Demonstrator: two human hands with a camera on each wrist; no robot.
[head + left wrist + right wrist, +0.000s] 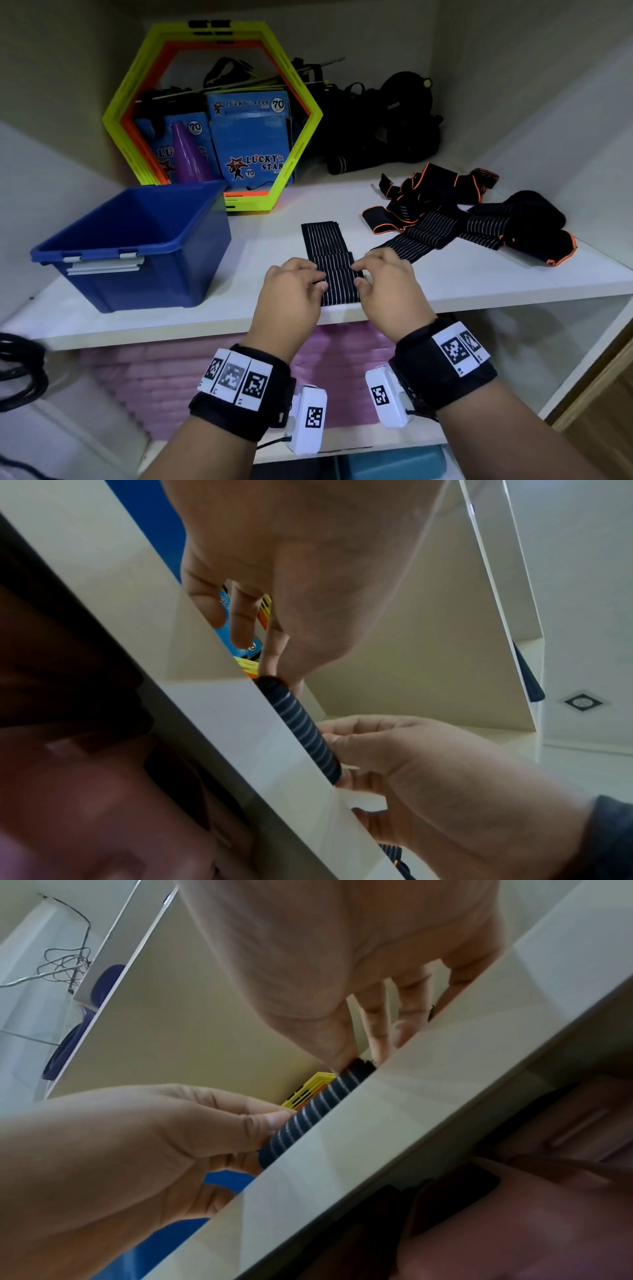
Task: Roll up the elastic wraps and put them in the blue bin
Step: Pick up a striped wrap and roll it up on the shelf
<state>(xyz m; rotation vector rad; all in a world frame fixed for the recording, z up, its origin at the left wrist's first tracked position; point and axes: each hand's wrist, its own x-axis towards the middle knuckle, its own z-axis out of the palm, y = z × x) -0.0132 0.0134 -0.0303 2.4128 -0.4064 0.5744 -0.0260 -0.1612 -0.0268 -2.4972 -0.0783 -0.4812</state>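
A black elastic wrap (325, 246) with thin pale stripes lies stretched out on the white shelf (479, 277), running away from me. Its near end is turned into a small roll (301, 723) at the shelf's front edge. My left hand (317, 281) pinches the roll's left end and my right hand (359, 274) pinches its right end (356, 1069), thumbs toward me. The blue bin (113, 248) stands on the shelf to the left of my hands, with nothing showing inside. More loose wraps (479, 216), black with orange edging, lie in a heap at the right.
Yellow and orange hexagon rings (301, 144) lean against the back wall, with blue boxes (250, 137) and a purple cone (188, 154) behind them. Black straps and gear (387, 130) fill the back right corner. Pink mats (164, 377) sit on the shelf below.
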